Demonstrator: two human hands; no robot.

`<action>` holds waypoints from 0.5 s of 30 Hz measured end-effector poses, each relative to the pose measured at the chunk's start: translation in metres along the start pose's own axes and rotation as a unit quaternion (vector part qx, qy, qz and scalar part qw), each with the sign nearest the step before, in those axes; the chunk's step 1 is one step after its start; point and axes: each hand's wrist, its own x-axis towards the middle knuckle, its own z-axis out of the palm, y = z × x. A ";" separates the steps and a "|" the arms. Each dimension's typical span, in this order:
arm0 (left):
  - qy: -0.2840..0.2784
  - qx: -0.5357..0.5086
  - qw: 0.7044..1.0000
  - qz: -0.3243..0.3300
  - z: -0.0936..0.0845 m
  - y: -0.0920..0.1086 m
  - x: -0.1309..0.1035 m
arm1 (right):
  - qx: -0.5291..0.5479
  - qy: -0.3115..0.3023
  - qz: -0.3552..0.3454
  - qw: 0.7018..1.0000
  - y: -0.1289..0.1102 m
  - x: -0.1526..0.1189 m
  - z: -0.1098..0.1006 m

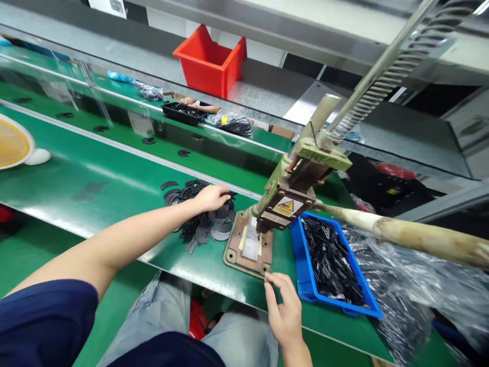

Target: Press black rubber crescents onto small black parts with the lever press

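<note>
My left hand point(214, 198) reaches over a heap of flat, curved black pieces point(206, 224) on the green bench. Its fingers are pinched together, with a dark curved piece point(231, 194) at their tips. Right of the heap stands a hand press point(284, 196) with a yellow warning label and a long lever at its right. The press's base plate point(234, 257) carries a pale strip under the press head. My right hand point(284, 308) is beside the near right corner of this plate, thumb and forefinger apart, with nothing visible between them.
A blue bin point(301, 265) of slim black parts stands right of the press, beside clear plastic bags point(412, 285). Behind the bench runs a green conveyor point(126, 135) with several black pieces. A red bin point(208, 71) sits on the shelf. Another person's hand point(188, 101) is beyond.
</note>
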 end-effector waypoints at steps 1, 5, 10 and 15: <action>0.012 0.060 0.998 0.008 -0.009 -0.002 0.023 | -0.010 0.003 0.003 1.000 0.002 0.000 -0.005; 0.028 0.195 0.980 -0.002 -0.039 -0.008 0.086 | -0.068 0.039 0.015 0.997 0.017 0.005 -0.041; 0.088 0.159 0.983 0.005 -0.045 -0.036 0.071 | -0.182 0.053 0.116 0.975 0.075 0.011 -0.109; 0.140 0.091 0.984 0.067 -0.015 -0.064 -0.028 | -0.296 -0.130 0.223 0.920 0.140 0.027 -0.141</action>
